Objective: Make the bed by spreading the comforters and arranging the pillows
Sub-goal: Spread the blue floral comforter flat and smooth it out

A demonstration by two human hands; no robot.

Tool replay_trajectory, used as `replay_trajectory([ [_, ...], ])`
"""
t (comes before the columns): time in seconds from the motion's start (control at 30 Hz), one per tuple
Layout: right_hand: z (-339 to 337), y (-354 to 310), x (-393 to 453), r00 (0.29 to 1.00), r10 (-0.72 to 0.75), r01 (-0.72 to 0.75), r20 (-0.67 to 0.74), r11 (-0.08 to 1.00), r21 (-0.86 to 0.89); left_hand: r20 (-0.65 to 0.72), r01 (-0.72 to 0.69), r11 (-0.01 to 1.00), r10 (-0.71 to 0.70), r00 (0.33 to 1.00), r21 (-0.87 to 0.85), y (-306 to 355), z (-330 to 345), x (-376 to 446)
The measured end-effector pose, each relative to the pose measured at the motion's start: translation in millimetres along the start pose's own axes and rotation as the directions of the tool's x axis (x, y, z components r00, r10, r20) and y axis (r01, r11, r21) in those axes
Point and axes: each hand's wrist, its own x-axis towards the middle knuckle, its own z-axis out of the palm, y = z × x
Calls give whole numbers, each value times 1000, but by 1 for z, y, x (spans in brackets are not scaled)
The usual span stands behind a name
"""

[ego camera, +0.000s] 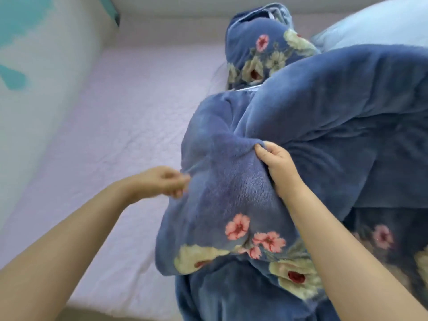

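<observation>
A thick blue fleece comforter [324, 117] with pink and cream flowers lies bunched along the right half of the bed. My right hand [275, 165] is shut on a raised fold near the comforter's middle. My left hand [162, 181] pinches its left edge, fingers blurred. A pale blue pillow [375, 26] sits at the far right, partly hidden behind the comforter. The lilac bed sheet [111, 140] is bare on the left half.
A white wall with teal paint patches [34, 54] runs along the bed's left side. A pale headboard or wall [185, 10] closes the far end. The bed's near edge [99, 306] shows at the bottom left.
</observation>
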Motion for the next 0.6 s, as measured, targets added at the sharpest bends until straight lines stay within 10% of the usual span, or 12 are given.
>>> replay_trajectory([
  [0.13, 52, 18, -38, 958, 134, -141, 253, 990, 9, -642, -215, 926, -37, 766, -309, -41, -24, -17],
  [0.3, 103, 46, -80, 909, 301, -326, 288, 944, 44, -387, -234, 911, 92, 917, -339, -76, -38, -31],
  [0.43, 116, 68, -94, 825, 565, -560, -27, 810, -171, -49, -109, 972, 101, 994, -207, -86, -31, -47],
  [0.6, 129, 62, -123, 860, 408, -509, -305, 669, -541, -302, -136, 973, 76, 950, -184, -91, -35, -66],
])
